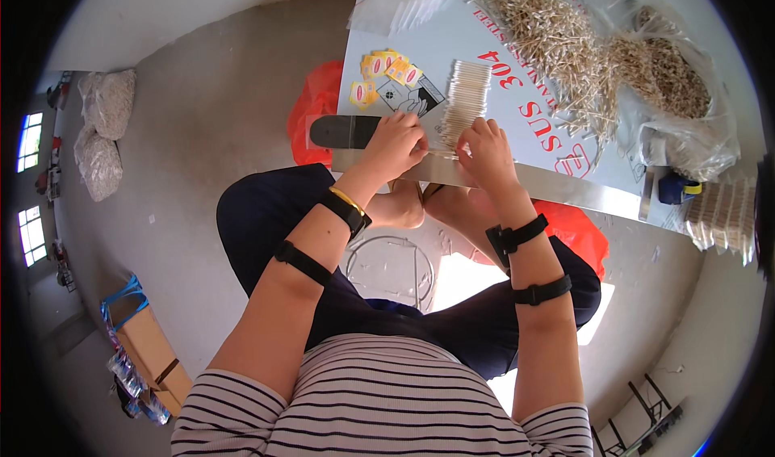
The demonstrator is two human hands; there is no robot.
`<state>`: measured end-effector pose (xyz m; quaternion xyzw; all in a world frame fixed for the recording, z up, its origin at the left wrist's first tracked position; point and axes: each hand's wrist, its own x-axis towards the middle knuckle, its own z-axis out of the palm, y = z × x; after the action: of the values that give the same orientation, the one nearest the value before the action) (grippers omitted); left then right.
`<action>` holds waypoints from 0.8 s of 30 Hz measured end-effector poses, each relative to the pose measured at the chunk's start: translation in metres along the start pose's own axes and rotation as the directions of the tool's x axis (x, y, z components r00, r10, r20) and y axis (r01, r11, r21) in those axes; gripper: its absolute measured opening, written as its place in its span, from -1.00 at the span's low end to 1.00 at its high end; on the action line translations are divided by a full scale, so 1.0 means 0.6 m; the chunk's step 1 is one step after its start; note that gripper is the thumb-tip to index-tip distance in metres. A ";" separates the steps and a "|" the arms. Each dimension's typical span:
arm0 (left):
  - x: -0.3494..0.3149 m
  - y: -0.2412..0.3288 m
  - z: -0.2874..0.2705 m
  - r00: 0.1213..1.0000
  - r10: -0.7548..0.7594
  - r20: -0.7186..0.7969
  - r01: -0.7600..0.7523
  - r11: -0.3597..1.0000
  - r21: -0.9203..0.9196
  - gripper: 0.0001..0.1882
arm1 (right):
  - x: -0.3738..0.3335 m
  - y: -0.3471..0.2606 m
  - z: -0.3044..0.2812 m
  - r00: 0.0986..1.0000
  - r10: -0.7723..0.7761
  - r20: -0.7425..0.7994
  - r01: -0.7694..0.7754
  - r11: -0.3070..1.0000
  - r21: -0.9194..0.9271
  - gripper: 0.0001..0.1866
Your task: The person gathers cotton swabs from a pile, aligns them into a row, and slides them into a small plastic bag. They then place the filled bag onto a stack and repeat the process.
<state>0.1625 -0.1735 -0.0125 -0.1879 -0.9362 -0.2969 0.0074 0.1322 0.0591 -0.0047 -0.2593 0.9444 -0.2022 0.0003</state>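
My left hand (pixel 398 145) and my right hand (pixel 488 153) face each other at the front edge of the steel-topped table, fingers pinched together. A few cotton swabs seem to lie crosswise between their fingertips, partly hidden by the fingers. Just beyond, a neat column of cotton swabs (pixel 467 90) lies side by side, its near end reaching my right fingers. Beside my left hand rests a flat black strip with a rounded end (pixel 343 132), over a clear plastic piece. Several small yellow-and-white printed cards (pixel 391 66) are scattered farther left.
A large loose heap of cotton swabs (pixel 557 45) spreads over the right of the table, beside an open clear bag of swabs (pixel 666 69). Clear plastic sleeves (pixel 404 5) lie at the back left. Stacked swab bundles (pixel 718 219) stand far right. Red plastic (pixel 317 106) hangs by the left edge.
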 end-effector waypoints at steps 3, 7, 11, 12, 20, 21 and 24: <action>-0.001 -0.003 -0.007 0.999 0.034 0.014 -0.034 0.999 0.001 -0.90 | 0.008 0.003 0.001 0.998 -0.020 0.054 0.023 0.999 -0.048 -0.96; -0.010 -0.009 -0.021 0.999 0.028 0.018 -0.027 0.999 -0.045 -0.90 | 0.011 0.007 0.000 0.992 -0.047 0.115 0.054 0.997 -0.058 -0.97; -0.016 -0.010 -0.042 0.980 -0.174 0.101 0.197 0.928 -0.315 -0.90 | 0.013 0.008 -0.014 0.993 -0.050 0.103 0.050 0.999 0.005 -0.98; -0.018 -0.009 -0.045 0.980 -0.173 0.097 0.195 0.930 -0.312 -0.90 | 0.013 0.008 -0.020 0.994 -0.054 0.099 0.053 0.999 0.005 -0.98; -0.027 0.015 -0.055 0.894 -0.430 0.124 0.388 0.609 -0.692 -0.88 | -0.036 0.000 -0.025 0.987 -0.040 0.155 0.048 0.998 -0.051 -0.96; -0.028 0.019 -0.051 0.895 -0.428 0.126 0.389 0.609 -0.691 -0.88 | -0.038 -0.001 -0.020 0.987 -0.037 0.155 0.045 0.998 -0.051 -0.96; -0.030 0.037 -0.040 0.876 -0.436 0.209 0.475 0.698 -0.536 -0.86 | -0.035 -0.001 -0.011 0.994 0.017 0.107 -0.012 0.999 -0.049 -0.93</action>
<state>0.1846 -0.1764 0.0170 0.0466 -0.8198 -0.5497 -0.1536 0.1498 0.0715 -0.0007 -0.2628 0.9495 -0.1651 0.0461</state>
